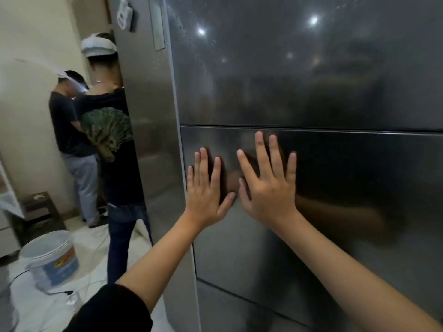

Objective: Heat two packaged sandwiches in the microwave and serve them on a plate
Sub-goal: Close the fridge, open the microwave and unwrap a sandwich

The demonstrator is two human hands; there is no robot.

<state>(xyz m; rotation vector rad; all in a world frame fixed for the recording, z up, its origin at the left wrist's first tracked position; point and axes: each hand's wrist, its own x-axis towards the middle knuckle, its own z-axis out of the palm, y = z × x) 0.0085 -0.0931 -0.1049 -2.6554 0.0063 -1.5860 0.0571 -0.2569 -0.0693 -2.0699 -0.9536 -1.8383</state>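
A tall grey steel fridge fills the right of the view. Both my palms lie flat on its middle drawer front, just below the seam under the upper door. My left hand is near the drawer's left edge, fingers spread and pointing up. My right hand is beside it, thumbs almost touching, fingers spread too. Neither hand holds anything. No sandwiches, microwave or plate are in view.
Two people in dark shirts stand close to the left of the fridge, backs turned. A white bucket stands on a sheet-covered floor at lower left. A dark low stool sits by the wall.
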